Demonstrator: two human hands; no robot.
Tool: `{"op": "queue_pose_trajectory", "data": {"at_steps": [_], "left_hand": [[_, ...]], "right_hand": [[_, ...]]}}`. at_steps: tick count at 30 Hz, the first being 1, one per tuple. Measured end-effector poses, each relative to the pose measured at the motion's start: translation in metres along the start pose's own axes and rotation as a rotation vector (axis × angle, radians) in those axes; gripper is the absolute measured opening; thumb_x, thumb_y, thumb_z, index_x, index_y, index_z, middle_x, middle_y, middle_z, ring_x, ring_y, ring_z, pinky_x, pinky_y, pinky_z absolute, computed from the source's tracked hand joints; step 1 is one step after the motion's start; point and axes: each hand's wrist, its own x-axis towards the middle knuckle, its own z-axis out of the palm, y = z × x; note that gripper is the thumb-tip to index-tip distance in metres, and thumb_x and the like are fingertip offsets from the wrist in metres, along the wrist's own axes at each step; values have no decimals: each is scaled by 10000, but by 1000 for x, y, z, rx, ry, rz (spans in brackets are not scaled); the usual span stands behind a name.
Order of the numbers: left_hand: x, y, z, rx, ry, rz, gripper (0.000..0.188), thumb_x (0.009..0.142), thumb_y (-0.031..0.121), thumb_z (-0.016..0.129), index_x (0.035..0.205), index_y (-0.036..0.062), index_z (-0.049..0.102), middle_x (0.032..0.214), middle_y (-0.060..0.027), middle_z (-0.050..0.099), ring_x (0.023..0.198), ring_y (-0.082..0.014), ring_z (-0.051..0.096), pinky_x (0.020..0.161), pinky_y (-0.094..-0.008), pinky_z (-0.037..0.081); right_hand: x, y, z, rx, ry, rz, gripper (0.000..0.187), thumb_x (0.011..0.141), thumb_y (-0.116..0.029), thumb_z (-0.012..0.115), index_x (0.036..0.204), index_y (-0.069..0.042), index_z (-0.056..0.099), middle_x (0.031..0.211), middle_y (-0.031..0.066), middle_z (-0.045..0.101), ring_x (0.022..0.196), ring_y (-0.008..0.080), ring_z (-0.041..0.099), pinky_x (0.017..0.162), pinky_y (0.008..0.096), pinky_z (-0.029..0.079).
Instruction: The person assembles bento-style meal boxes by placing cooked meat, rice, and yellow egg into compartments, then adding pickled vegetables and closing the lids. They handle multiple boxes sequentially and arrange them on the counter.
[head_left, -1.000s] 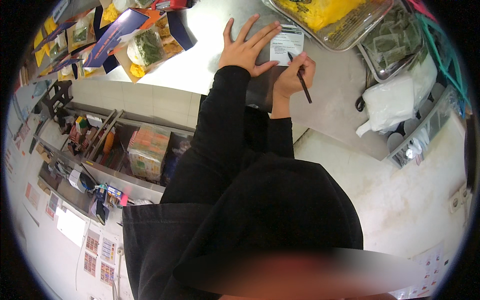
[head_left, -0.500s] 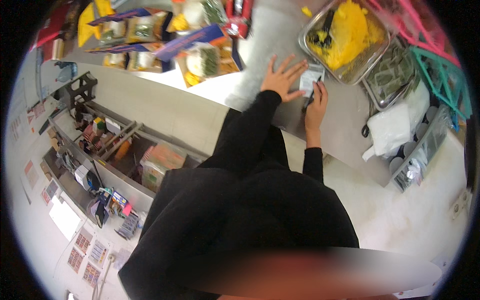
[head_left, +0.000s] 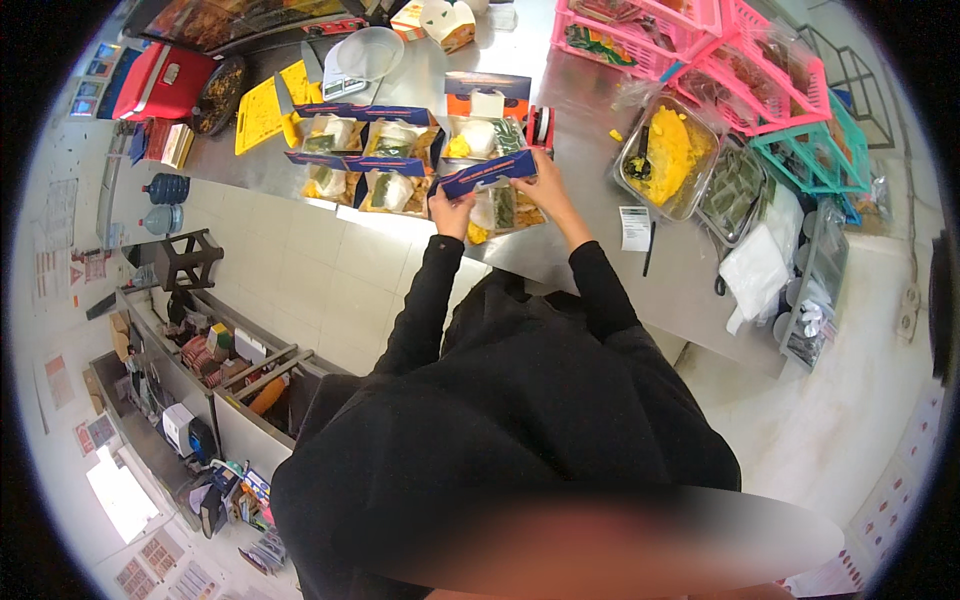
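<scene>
Both my hands are on a cardboard meal box (head_left: 487, 174) in the front row at the steel table's edge. My left hand (head_left: 452, 213) pinches the left end of its dark blue lid flap. At the flap's other end, my right hand (head_left: 545, 185) grips it with bent fingers. White, yellow and green food shows in the box below the flap. More open meal boxes (head_left: 398, 140) with packed food stand beside and behind it. A printed paper slip (head_left: 635, 228) lies to the right, and a black pen (head_left: 649, 249) rests next to it.
A steel pan of yellow food (head_left: 672, 150) with a black utensil stands right, beside a tray of green packets (head_left: 735, 195). Pink baskets (head_left: 615, 40) and a teal basket (head_left: 815, 155) are behind. A knife (head_left: 285, 97) lies by a yellow cutting board (head_left: 262, 118) at left.
My hands have left the slip and pen and moved left to the meal box's flap. The pen now lies on the table. The whole view has shifted.
</scene>
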Motion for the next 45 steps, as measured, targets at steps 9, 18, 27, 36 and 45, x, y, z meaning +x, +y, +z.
{"op": "queue_pose_trajectory", "data": {"at_steps": [9, 18, 27, 36, 45], "left_hand": [[13, 45, -14, 630, -13, 238, 530, 658, -7, 663, 1168, 111, 578, 973, -178, 617, 894, -360, 620, 771, -414, 499], [-11, -20, -12, 249, -494, 359, 432, 855, 151, 605, 1278, 115, 523, 1272, -181, 495, 1175, -347, 499, 1010, -387, 397], [9, -16, 12, 653, 0, 862, 361, 731, 16, 580, 1074, 111, 641, 882, -89, 576, 810, -268, 600, 702, -361, 503], [2, -44, -5, 829, -345, 1069, 638, 731, 35, 621, 1328, 218, 486, 1394, -169, 403, 1341, -305, 365, 1127, -608, 149], [-41, -48, 14, 1017, -779, 999, 705, 768, 148, 581, 1431, 153, 342, 1284, -150, 511, 1193, -286, 493, 1031, -507, 334]], "right_hand": [[-26, -29, -35, 131, 137, 188, 571, 764, 63, 537, 1308, -101, 486, 1074, 104, 640, 982, 160, 617, 804, 328, 493], [-96, -5, -59, -337, -230, -14, 491, 795, 12, 583, 1254, -141, 503, 1278, 147, 481, 1112, 382, 538, 868, 443, 484], [-83, -11, -54, -265, -59, 10, 511, 852, 3, 519, 1337, -131, 434, 1304, 162, 503, 1198, 354, 507, 978, 392, 437], [-113, 2, -68, -572, -251, -140, 641, 759, -173, 641, 1360, -183, 417, 1440, 178, 359, 1361, 376, 323, 1106, 598, 198], [-48, 4, -18, -530, -460, -300, 808, 597, -269, 765, 1327, -144, 441, 1398, 198, 356, 1282, 403, 361, 1074, 523, 292]]}}
